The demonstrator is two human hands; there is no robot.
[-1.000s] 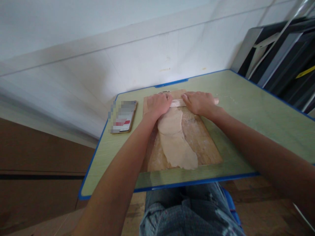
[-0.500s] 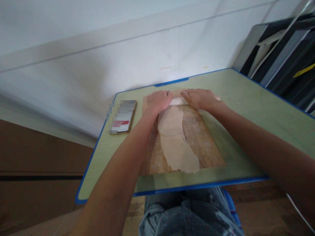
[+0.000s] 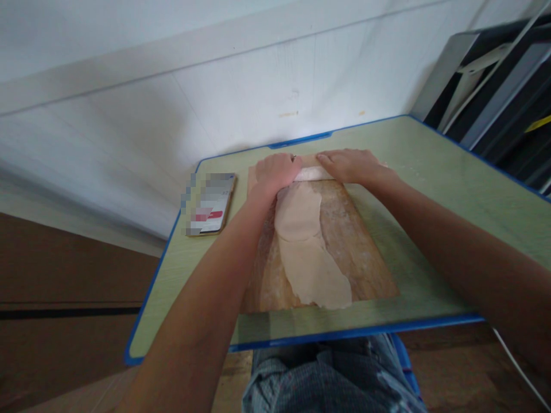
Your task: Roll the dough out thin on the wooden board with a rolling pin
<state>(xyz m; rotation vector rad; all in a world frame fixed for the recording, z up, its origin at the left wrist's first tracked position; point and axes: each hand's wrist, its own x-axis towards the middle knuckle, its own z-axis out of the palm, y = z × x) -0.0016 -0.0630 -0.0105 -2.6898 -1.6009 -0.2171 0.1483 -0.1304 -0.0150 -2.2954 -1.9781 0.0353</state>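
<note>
A pale, floury rolling pin (image 3: 314,174) lies crosswise near the far end of the wooden board (image 3: 364,252). My left hand (image 3: 278,170) grips its left part and my right hand (image 3: 350,165) its right part, so only the middle shows between them. From just in front of the pin, a long, thin sheet of dough (image 3: 299,215) stretches toward me. It has uneven edges and a crease across its middle, and its near end comes close to the board's front edge. White flour dusts the wood on both sides.
The board rests on a light green table (image 3: 434,229) with a blue rim, against a white wall (image 3: 241,97). Left of the board lies a smartphone (image 3: 213,203) with its screen lit. Dark panels and a metal bracket (image 3: 477,69) stand at the right.
The view has shifted slightly. Both hands remain on the rolling pin at the far end of the board, and the dough looks much the same.
</note>
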